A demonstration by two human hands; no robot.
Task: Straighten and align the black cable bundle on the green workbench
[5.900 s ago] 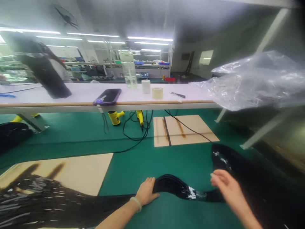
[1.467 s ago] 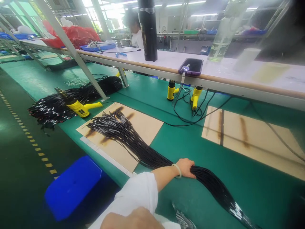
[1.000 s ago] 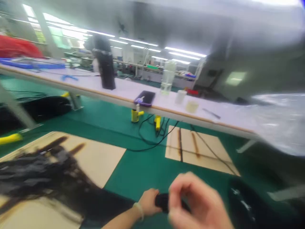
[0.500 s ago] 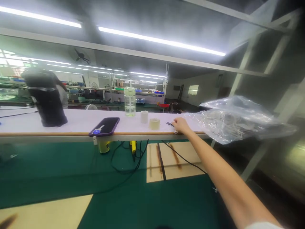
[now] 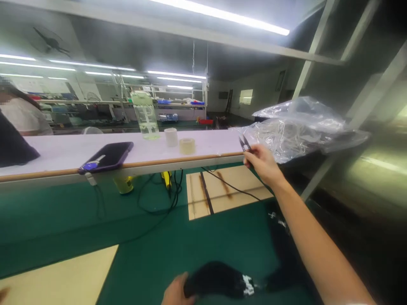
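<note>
In my right hand (image 5: 262, 163) is a pair of thread snips (image 5: 244, 144), raised just off the shelf's front edge with the blades pointing up and apart. My left hand (image 5: 176, 290), at the bottom edge of the view, is closed around one end of a thick, curved black bundle (image 5: 216, 277). Small white pieces (image 5: 248, 284) show at the bundle's other end; blur hides whether they are connectors. Beneath the bundle is the green bench top (image 5: 152, 250).
On the white shelf (image 5: 210, 142) are a phone (image 5: 111, 156), a bottle (image 5: 146, 118), two tape rolls (image 5: 187, 146) and a clear plastic bag (image 5: 286, 131). Under it lie a yellow-handled tool (image 5: 166, 180), black cables and boards (image 5: 229, 190). Another person (image 5: 23, 112) is far left.
My right hand has lifted the snips from the shelf and drawn them back. My left hand has come into view at the bottom with the black bundle. The camera has tilted down and turned right.
</note>
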